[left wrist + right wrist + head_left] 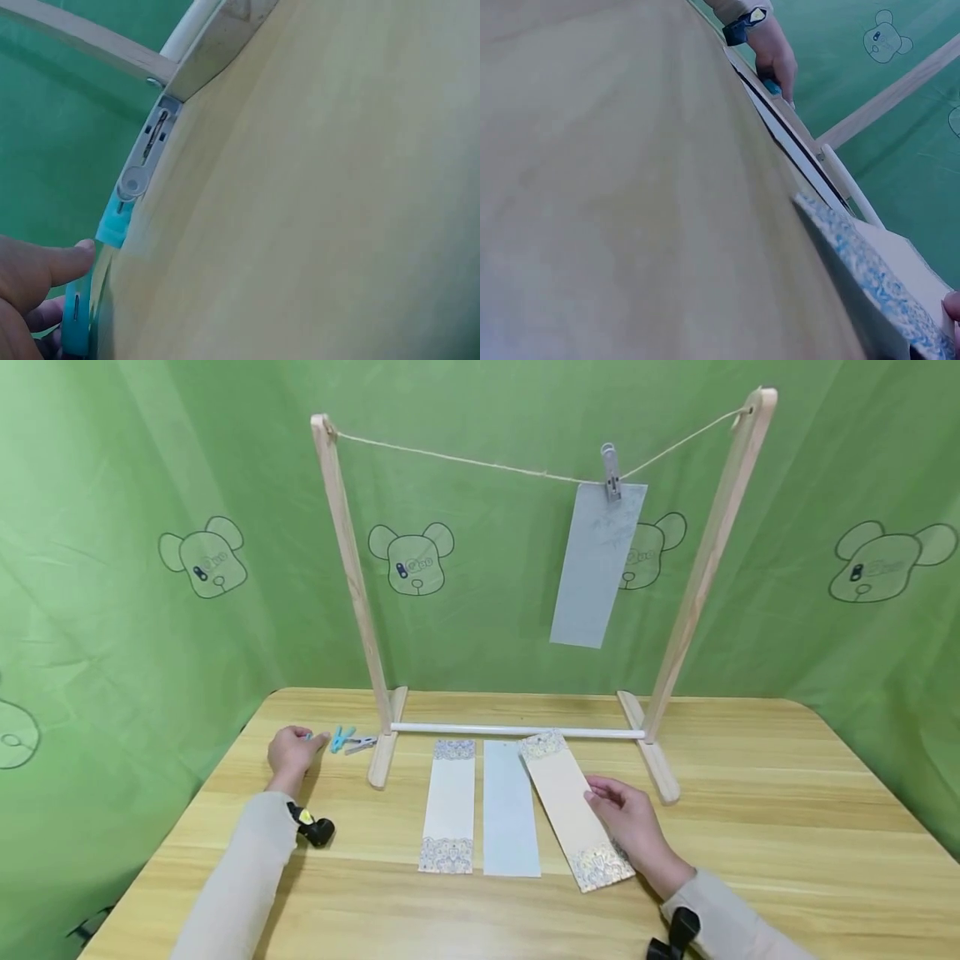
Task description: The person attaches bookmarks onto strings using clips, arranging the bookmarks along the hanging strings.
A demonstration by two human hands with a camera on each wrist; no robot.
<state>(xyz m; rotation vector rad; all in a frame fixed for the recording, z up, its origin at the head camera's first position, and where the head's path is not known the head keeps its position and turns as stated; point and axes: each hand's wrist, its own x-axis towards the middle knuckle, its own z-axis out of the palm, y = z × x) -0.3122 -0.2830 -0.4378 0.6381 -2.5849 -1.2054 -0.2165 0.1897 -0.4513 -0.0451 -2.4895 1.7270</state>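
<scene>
At the table's left, my left hand (291, 752) pinches a teal clothespin (76, 319) between thumb and fingers. Just right of it lie a second teal clothespin (337, 740) and a grey clothespin (362, 744), close to the stand's left foot. My right hand (626, 818) grips the right edge of a cream paper strip (564, 802) with patterned ends; the strip is tilted, its lower end raised in the right wrist view. Left of this strip lie a plain pale-blue strip (512, 810) and another patterned strip (450, 797). A grey clothespin (612, 477) clips a pale strip (600, 568) to the string (465, 458).
A wooden stand rises at the back of the table (780, 827), its left post (352, 568) and right post (708, 568) joined by a white rod (517, 730) low down. The string sags between the post tops. A green curtain (495, 668) hangs behind.
</scene>
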